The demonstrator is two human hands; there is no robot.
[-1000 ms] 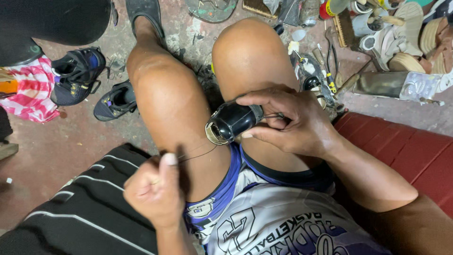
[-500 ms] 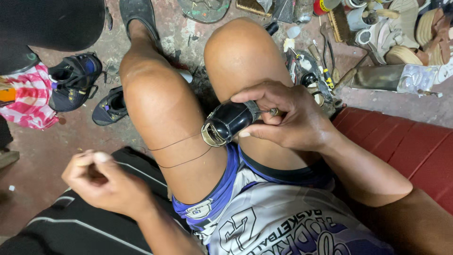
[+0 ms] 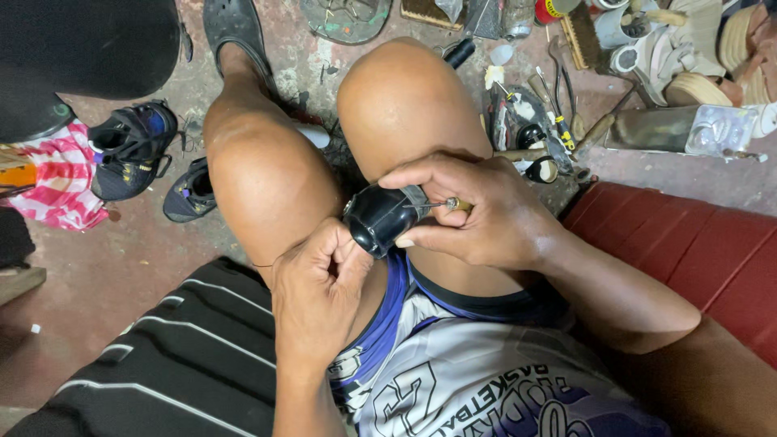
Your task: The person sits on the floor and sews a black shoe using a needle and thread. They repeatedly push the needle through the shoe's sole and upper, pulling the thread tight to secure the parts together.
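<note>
While the left hand (image 3: 320, 303) was drawn well out toward the lower left of the frame half a second ago, with a thin thread stretched across the thigh, it has now come back to the middle and sits against the glossy black rounded leather shoe end (image 3: 380, 217). The thread no longer shows taut over the leg, so the pull looks finished and the stitch appears to be snugged down, as far as I can judge.

Below and left of centre lies a black cloth with thin white stripes (image 3: 174, 356); along the right edge runs a dark red cushioned seat (image 3: 688, 243). A small black-and-blue sports shoe (image 3: 133, 150) stands at the left, on the reddish concrete floor (image 3: 89, 275).

The right hand (image 3: 486, 214) reaches in from the right, wrist bent, its fingers curled over the shoe end and its thumb beneath, clamping it on the lap between the knees. Its fingertips also pinch a slim metal awl with a pale wooden handle (image 3: 443, 205) that points left into the leather. The left hand's fingers are bunched together, pinching at the shoe's lower edge; whether they grip the thread I cannot tell.
</note>
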